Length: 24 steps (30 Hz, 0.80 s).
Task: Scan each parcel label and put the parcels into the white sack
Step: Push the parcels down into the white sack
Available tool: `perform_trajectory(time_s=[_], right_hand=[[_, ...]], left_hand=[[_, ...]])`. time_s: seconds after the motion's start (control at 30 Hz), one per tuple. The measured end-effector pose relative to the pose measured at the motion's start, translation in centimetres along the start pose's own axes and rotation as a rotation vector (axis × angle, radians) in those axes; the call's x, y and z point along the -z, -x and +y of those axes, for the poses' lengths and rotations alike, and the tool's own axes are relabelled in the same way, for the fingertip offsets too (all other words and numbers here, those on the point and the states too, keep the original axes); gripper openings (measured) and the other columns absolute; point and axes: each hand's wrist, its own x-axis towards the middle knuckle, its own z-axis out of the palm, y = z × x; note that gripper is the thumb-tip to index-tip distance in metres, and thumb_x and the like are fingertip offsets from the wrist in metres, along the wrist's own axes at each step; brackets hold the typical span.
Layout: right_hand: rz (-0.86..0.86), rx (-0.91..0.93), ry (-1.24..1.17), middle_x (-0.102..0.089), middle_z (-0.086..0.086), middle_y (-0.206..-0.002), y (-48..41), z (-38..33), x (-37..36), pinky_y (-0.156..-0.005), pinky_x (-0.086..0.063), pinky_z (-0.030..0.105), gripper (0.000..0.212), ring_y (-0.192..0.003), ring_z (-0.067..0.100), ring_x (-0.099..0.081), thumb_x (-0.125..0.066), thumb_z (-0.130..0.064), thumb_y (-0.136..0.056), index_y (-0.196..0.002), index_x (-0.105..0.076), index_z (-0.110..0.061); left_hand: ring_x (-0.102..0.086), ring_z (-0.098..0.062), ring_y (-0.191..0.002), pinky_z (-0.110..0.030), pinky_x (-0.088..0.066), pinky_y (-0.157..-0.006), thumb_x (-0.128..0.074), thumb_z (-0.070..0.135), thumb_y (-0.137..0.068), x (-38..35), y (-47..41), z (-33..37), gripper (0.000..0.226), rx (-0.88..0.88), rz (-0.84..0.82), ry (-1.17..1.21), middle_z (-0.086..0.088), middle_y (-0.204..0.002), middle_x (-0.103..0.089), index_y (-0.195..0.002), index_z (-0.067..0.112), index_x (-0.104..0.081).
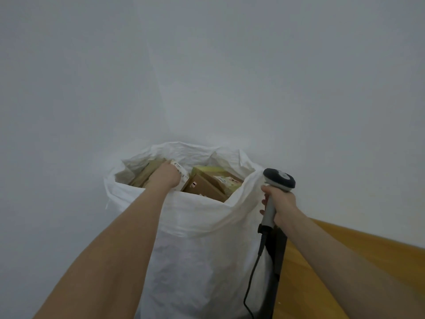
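Ok, left hand (pixel 166 178): fingers are hidden past the knuckles, so I can't tell grip from release. It sits on a parcel (pixel 183 178) inside the sack (pixel 207 217) mouth, beside a brown box (pixel 207 186). The parcel looks flat, light and stiff-ish: take it by the edges. Label print is too blurred to read. Right hand (pixel 281 203) is wrapped round the scanner (pixel 278 180) handle, at the soft sack rim.

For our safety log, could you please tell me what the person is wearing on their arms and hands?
Both forearms are bare, no sleeves in view. The left hand and right hand wear no gloves; no watch or band shows.
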Motion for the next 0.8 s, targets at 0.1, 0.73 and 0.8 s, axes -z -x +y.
perform_trajectory(time_s=[0.1,0.73,0.8], right_hand=[[-0.001,-0.036,-0.064,-0.063,0.008,-0.080,0.7,0.1,1.4,-0.071,-0.055,0.040,0.008,-0.074,0.021,-0.061,-0.070,-0.010,-0.084,-0.089,-0.065,-0.006],[-0.116,-0.449,-0.309,-0.066,0.013,-0.071,7.8,8.2,14.7,-0.065,-0.057,0.040,0.023,-0.067,0.024,-0.064,-0.071,-0.025,-0.088,-0.093,-0.061,-0.004],[-0.123,-0.489,-0.291,-0.063,0.011,-0.058,8.4,9.2,18.5,-0.060,-0.054,0.037,0.022,-0.059,0.023,-0.060,-0.069,-0.024,-0.090,-0.092,-0.060,-0.004]], left_hand=[[-0.057,-0.033,-0.111,-0.039,-0.047,-0.089,-0.040,0.013,-0.094,0.1,-0.5,0.5,0.032,-0.001,0.047,0.026,-0.018,-0.125,-0.057,-0.118,0.004,-0.060],[-0.053,-0.023,-0.112,-0.034,-0.044,-0.094,-0.049,0.021,-0.093,-5.0,16.0,26.4,0.038,-0.512,0.078,0.384,-0.007,-0.136,-0.041,-0.131,0.018,-0.051],[-0.051,-0.025,-0.116,-0.035,-0.044,-0.094,-0.048,0.021,-0.094,-7.6,18.9,27.7,0.040,-0.469,-0.026,0.344,-0.009,-0.138,-0.039,-0.133,0.016,-0.049]])
